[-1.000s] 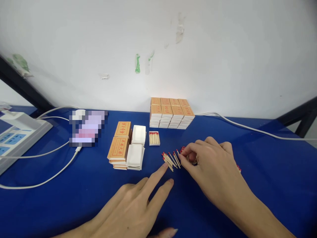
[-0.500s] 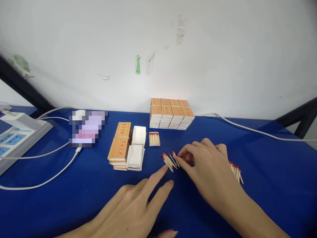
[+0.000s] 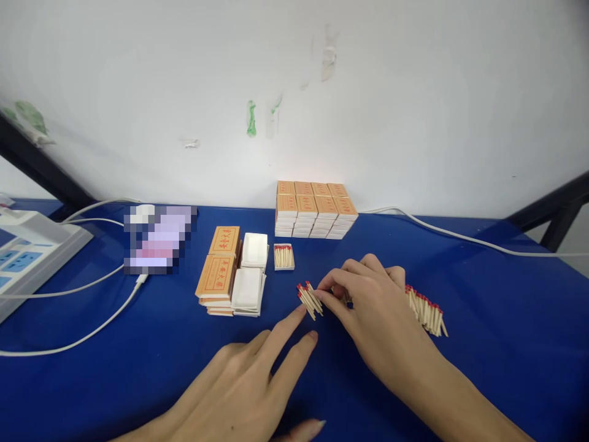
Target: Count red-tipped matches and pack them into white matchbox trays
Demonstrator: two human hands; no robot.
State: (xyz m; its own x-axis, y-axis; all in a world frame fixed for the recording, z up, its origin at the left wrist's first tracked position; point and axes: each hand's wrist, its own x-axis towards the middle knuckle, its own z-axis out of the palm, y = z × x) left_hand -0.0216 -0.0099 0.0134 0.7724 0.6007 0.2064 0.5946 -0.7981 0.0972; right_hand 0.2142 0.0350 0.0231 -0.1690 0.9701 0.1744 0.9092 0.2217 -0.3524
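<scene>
- Pale wooden matches (image 3: pixel 310 301), red-tipped, bunched below frame centre
- Heads toward upper left, long axis slanting
- Left hand (image 3: pixel 257 371) spread apart; right hand (image 3: pixel 370 301) curled, grip unclear

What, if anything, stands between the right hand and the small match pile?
Nothing visible: the right hand has its fingertips at the right edge of the small match pile. The left hand has a fingertip at the near-left edge.
</scene>
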